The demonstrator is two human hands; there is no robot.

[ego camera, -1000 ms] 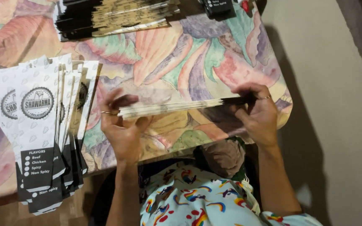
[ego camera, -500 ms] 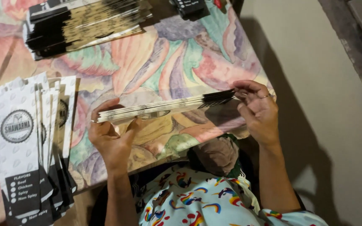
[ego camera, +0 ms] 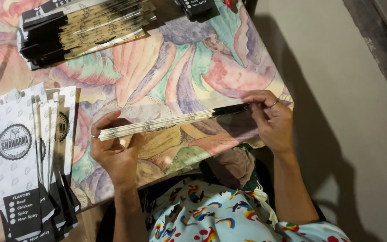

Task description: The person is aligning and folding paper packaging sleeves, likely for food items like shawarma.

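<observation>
Both hands, left hand [ego camera: 115, 150] and right hand [ego camera: 269, 118], grip an edge-on stack of paper sleeves [ego camera: 171, 121]; its faces hidden.

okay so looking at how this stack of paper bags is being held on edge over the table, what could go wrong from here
The stack of flat bags is gripped only at its ends, by the left hand and right hand; the unsupported middle could sag or fan apart. The right hand works near the table edge, so loose bags might slide to the floor. A slip could also disturb the fanned bags nearby.
</observation>
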